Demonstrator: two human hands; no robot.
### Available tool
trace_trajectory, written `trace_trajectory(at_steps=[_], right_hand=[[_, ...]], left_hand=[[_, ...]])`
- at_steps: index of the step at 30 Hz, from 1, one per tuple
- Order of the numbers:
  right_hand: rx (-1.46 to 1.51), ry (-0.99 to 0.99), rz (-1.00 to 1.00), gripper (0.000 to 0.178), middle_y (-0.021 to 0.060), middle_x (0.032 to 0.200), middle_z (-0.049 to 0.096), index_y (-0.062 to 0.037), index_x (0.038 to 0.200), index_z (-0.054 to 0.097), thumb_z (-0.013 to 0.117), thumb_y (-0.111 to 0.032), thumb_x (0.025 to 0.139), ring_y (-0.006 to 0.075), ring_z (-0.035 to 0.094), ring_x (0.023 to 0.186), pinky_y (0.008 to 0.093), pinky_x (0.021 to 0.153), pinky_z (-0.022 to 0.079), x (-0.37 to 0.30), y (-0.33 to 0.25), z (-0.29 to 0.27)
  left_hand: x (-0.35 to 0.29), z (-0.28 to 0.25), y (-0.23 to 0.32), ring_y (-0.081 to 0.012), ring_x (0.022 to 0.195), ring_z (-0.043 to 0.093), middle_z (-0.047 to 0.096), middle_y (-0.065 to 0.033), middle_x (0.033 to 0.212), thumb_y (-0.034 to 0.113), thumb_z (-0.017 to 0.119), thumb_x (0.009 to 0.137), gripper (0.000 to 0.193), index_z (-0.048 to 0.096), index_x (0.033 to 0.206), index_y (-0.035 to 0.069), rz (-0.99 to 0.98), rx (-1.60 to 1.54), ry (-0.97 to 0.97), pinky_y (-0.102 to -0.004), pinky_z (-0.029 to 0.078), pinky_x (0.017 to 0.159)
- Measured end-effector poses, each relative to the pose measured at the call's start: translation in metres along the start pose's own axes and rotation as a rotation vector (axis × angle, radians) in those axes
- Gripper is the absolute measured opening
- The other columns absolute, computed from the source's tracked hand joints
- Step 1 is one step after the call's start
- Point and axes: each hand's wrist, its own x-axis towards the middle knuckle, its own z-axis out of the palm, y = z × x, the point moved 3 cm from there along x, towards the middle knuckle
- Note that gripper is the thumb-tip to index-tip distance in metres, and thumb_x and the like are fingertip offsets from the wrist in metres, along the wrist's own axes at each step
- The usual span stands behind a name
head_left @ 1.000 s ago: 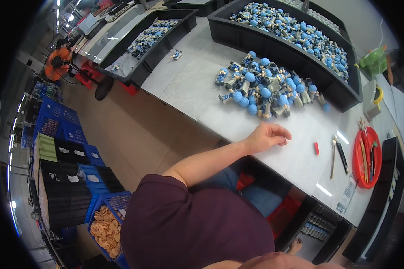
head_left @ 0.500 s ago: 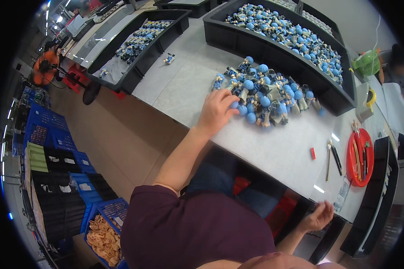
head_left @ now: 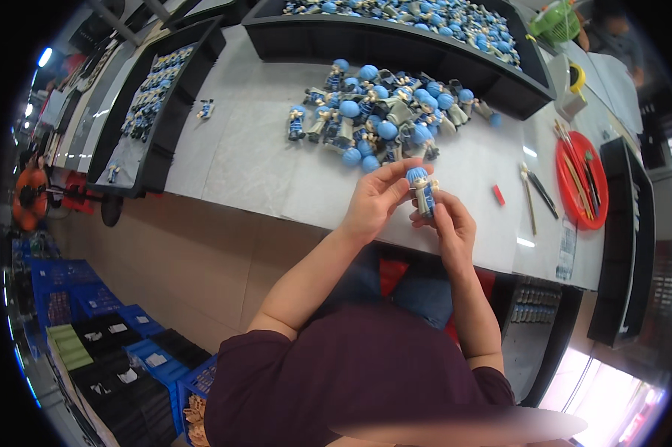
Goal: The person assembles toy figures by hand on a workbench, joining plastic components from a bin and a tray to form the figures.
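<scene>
Head view shows us closest in: our two forearms rise from the lower edge and meet above the near edge of the table [head_left: 246, 160]. Our left hand [head_left: 373, 203] and right hand [head_left: 449, 223] both close on one small figure [head_left: 422, 190] with a blue head, held upright between the fingertips over the table's front strip. The left fingers pinch it near the head, the right hand cups the body from below; neither hand is wide.

We judge that the step in hand is checking or fitting this one figure, freshly taken from the stock. The next move seems to call for a steady pinch and a small turn of the piece, then a place to set it down apart from the rest.

Just beyond the hands lies the heap [head_left: 384, 112] of like figures, loose on the table. To the right sit a small red block [head_left: 498, 195], some thin tools [head_left: 533, 195], and a red tray [head_left: 583, 173]. Farther off, a long black bin [head_left: 425, 45] holds many more figures, and a second bin [head_left: 157, 97] stands to the left.
</scene>
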Motion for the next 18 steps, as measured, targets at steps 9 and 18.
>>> trace_trajectory(at_steps=[9, 18], right_hand=[[-0.009, 0.046, -0.031, 0.023, 0.0116, 0.090, 0.058, 0.0049, 0.105, 0.048, 0.048, -0.010, 0.087, 0.0173, 0.058, 0.076, 0.0283, 0.068, 0.049, -0.004, 0.009, -0.009], [-0.011, 0.043, -0.034, 0.023, 0.0122, 0.091, 0.057, 0.0049, 0.105, 0.048, 0.048, -0.010, 0.087, 0.0182, 0.058, 0.077, 0.0283, 0.068, 0.048, -0.006, 0.009, -0.009]], left_hand=[[0.004, -0.002, -0.016, -0.0170, 0.099, 0.052, 0.053, -0.0112, 0.113, 0.007, 0.044, 0.087, 0.030, 0.048, 0.116, 0.002, -0.039, 0.090, 0.012, -0.0323, 0.040, 0.088], [0.004, -0.006, -0.019, -0.0169, 0.099, 0.053, 0.054, -0.0112, 0.111, 0.008, 0.044, 0.088, 0.029, 0.048, 0.116, 0.003, -0.048, 0.112, 0.018, -0.0322, 0.040, 0.087]])
